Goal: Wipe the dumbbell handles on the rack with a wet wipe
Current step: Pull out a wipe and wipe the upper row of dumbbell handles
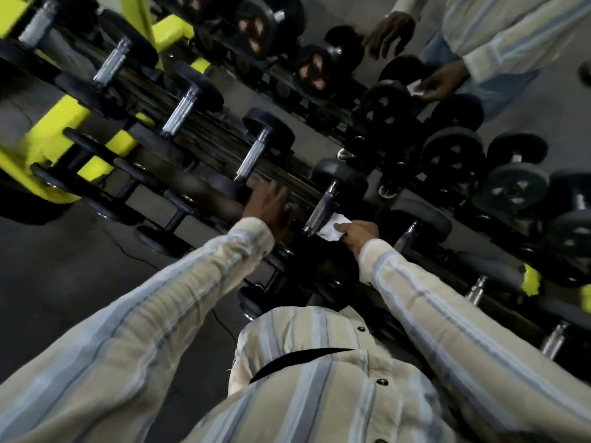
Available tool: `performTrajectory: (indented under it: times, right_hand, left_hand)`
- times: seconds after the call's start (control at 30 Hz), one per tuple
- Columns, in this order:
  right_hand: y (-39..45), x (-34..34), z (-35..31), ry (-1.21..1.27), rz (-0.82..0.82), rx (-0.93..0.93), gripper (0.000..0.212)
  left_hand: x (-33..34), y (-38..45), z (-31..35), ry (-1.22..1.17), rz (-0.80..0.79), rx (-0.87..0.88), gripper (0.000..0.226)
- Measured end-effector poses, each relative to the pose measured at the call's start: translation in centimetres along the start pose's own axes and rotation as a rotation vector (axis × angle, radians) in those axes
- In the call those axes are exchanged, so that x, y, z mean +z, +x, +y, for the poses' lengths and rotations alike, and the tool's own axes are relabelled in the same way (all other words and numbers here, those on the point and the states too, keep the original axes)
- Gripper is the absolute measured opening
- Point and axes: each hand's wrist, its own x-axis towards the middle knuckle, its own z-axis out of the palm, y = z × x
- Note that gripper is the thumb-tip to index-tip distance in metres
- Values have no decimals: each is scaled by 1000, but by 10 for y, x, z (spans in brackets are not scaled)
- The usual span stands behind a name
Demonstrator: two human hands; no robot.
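Observation:
A long rack [204,145] of black dumbbells with chrome handles runs diagonally across the view. My right hand [359,235] grips a crumpled white wet wipe [332,227] and presses it against the lower end of one chrome dumbbell handle [321,210]. My left hand [267,206] rests flat, fingers spread, on the dark dumbbell head just left of that handle. More chrome handles [252,159] lie further left along the rack. The image is blurred.
A mirror behind the rack reflects the dumbbells [452,155] and my own hands [388,33]. Yellow frame parts [64,123] stand at the left. Grey floor [80,266] lies below the rack. More handles [476,287] continue to the right.

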Motion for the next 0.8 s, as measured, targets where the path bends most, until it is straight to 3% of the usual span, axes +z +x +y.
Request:
performTrajectory:
  times: [0.07,0.17,0.23,0.3,0.37,0.43,0.57,0.63,0.7,0.8]
  right_hand:
    - [-4,-14,0,25,45,-40,15]
    - [-5,-32,2,140,110,-72,14]
    - [-6,-42,4,184,130,-67,16]
    - [-10,-48,8,192,132,-69,17]
    - [-15,-51,13,217,114,-90,14]
    - [-21,-53,19,264,63,-120,16]
    - [-24,-60,23,320,-2,-135,13]
    - [-22,-62,24,334,-6,-140,11]
    - [-20,-62,24,406,-33,-82,12]
    - [-15,-60,24,598,-77,70,30]
  left_hand:
    - [9,-9,35,-49,3,255,39]
    - [32,-27,86,59,-142,518,40]
    - [40,-23,117,264,-280,510,31]
    - [49,-14,138,486,-559,426,38]
    - [48,-3,154,628,-713,312,45]
    - [51,5,161,671,-762,207,44]
    - [64,22,164,547,-892,161,35]
    - [58,25,155,410,-880,210,34]
    - [44,26,143,305,-762,324,37]
    - [38,27,127,402,-696,410,42]
